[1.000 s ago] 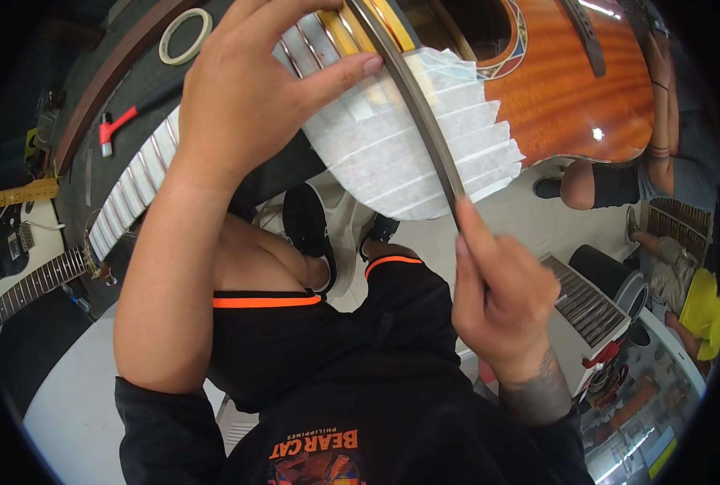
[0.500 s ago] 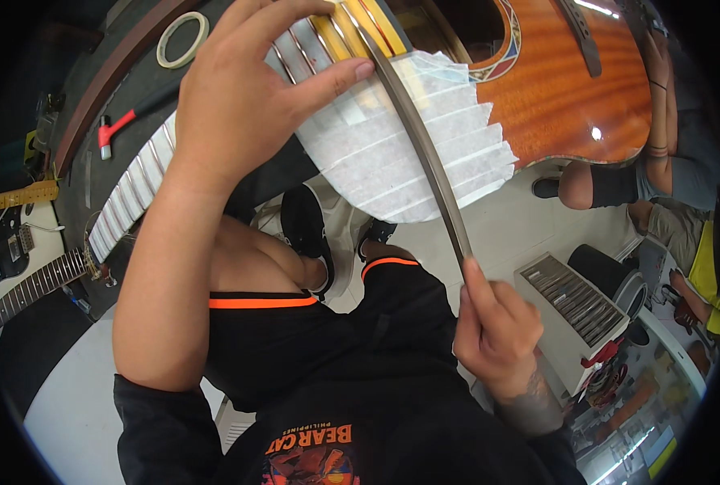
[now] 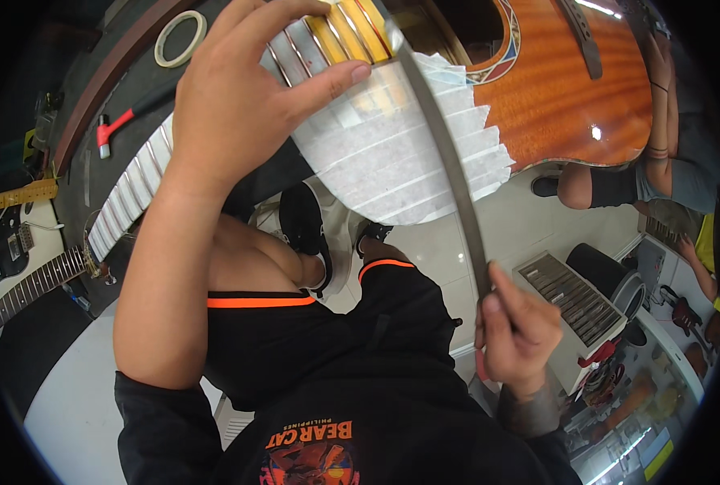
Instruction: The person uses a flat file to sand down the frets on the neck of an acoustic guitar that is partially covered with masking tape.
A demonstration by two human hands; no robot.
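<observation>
An acoustic guitar (image 3: 550,109) with a glossy brown top lies across the upper view. Strips of white masking tape (image 3: 376,166) cover part of its top, and the fretboard (image 3: 344,32) has white and yellow tape between the metal frets. My left hand (image 3: 235,97) wraps over the neck, fingers curled across the fretboard and thumb along its near side. In my closed right hand (image 3: 522,335) is a long, narrow metal file (image 3: 449,153) with a reddish handle end. The file slants above the taped top, its far tip beside the last frets; contact cannot be made out.
Upper left, a dark worktop holds a tape roll (image 3: 161,50) and a red-and-black hammer (image 3: 117,129). A white electric guitar (image 3: 45,226) lies at far left. To my right stand a box (image 3: 606,338) of slim metal pieces and a glass case (image 3: 643,436). Another person (image 3: 683,190) is beyond the guitar's body.
My right hand has drawn back toward me and slightly right, bringing the file's tip to the right edge of the frets. The left hand has barely shifted.
</observation>
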